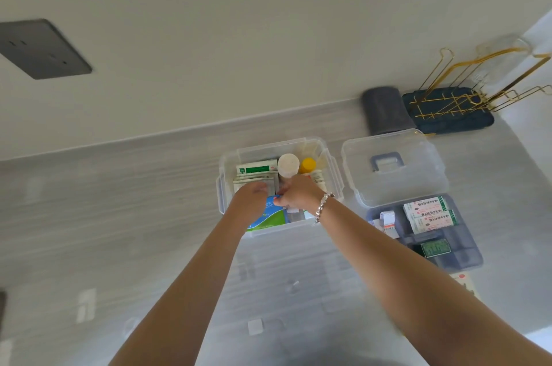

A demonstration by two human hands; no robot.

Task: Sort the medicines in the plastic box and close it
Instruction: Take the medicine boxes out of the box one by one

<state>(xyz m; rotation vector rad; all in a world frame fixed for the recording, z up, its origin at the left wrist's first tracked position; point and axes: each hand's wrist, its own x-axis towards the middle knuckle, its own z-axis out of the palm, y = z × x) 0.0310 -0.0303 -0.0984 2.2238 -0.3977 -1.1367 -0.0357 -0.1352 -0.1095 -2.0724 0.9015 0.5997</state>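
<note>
The clear plastic box stands open on the grey counter, with medicines packed inside. Both hands reach into it. My left hand rests with curled fingers on white sachets near the box's left side. My right hand, with a bead bracelet at the wrist, pinches the top edge of a blue and green medicine box at the box's front. Behind stand a green-and-white carton, a white bottle and a yellow-capped bottle. The clear lid lies to the right.
A grey-blue insert tray with several medicine cartons sits right of the box, in front of the lid. A dark rolled cloth and a gold wire rack on a blue mat stand at the back right. A wall socket is at the upper left.
</note>
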